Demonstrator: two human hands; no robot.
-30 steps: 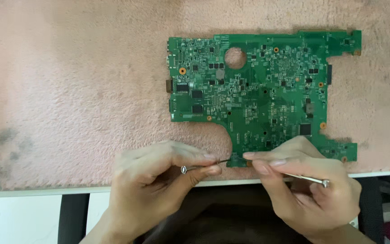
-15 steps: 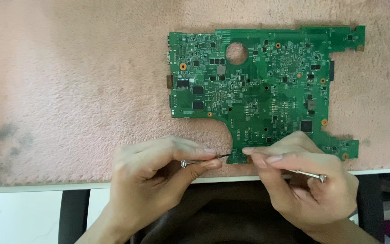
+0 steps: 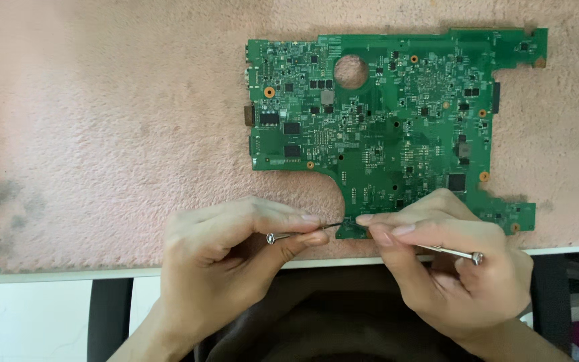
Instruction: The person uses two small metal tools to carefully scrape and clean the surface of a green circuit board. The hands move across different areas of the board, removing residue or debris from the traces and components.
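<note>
A pink fleece mat [image 3: 102,134] covers the table, a green circuit board [image 3: 397,121] lying toward its right edge. At the near edge the left hand [image 3: 236,268] and right hand [image 3: 450,268] each pinch a thin metal probe [image 3: 303,232], the tips meeting at the board's lower tab. The hands have barely moved in the last second, suggesting fine, steady work at one spot.
</note>
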